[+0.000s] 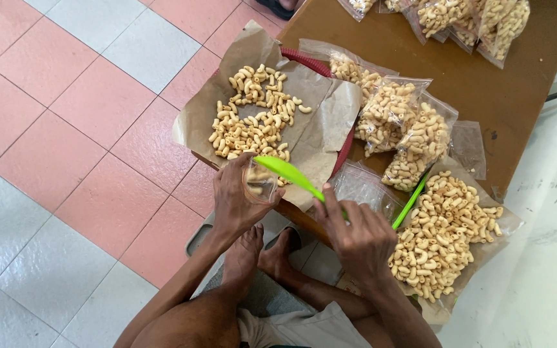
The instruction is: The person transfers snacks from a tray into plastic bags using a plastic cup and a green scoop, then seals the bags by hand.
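My left hand (238, 201) holds a small clear plastic bag (260, 181) open at the near edge of a brown paper sheet (330, 113). My right hand (356, 235) grips a bright green plastic spoon (285, 171), its bowl resting over the bag's mouth. A heap of pale curled macaroni snacks (253, 116) lies on the paper just beyond the bag. The paper covers a red tray (311, 63) on a low brown wooden table (485, 77).
Three filled clear bags (398, 122) lie in the middle of the table, several more at the far edge (465, 19). A second snack heap (443, 235) on paper lies right, with another green spoon (409, 203) and empty bags (359, 187). Pink and white floor tiles (66, 129) spread left.
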